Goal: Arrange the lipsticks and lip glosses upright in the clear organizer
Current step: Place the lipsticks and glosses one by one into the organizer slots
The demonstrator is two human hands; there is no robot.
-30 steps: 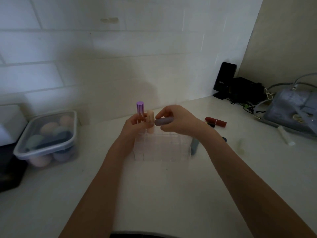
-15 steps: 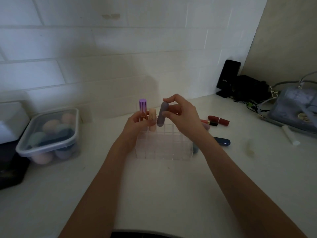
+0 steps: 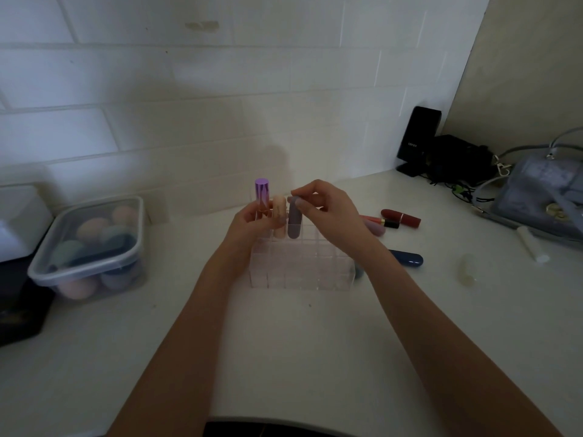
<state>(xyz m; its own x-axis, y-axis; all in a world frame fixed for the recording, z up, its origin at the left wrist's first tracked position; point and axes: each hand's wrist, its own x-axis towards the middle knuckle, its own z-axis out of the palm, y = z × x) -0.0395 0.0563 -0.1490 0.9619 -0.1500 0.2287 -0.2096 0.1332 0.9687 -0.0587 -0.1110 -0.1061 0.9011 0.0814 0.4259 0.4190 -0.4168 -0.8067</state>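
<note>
The right hand (image 3: pixel 328 216) pinches the rounded top of the grey lipstick (image 3: pixel 295 220) between thumb and forefinger; the tube hangs upright just below that pinch, its lower end in a back-row cell of the clear organizer (image 3: pixel 299 266). Left of the grip stand the peach tube (image 3: pixel 279 219) and purple-capped tube (image 3: pixel 262 197), with the left hand (image 3: pixel 252 223) curled against the organizer's back left corner.

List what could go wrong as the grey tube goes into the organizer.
The right hand pinches only the top of the grey tube, so it may tilt and miss its slot. It could knock the peach tube right beside it. The clear organizer may slide, since the left hand steadies only one corner.
</note>
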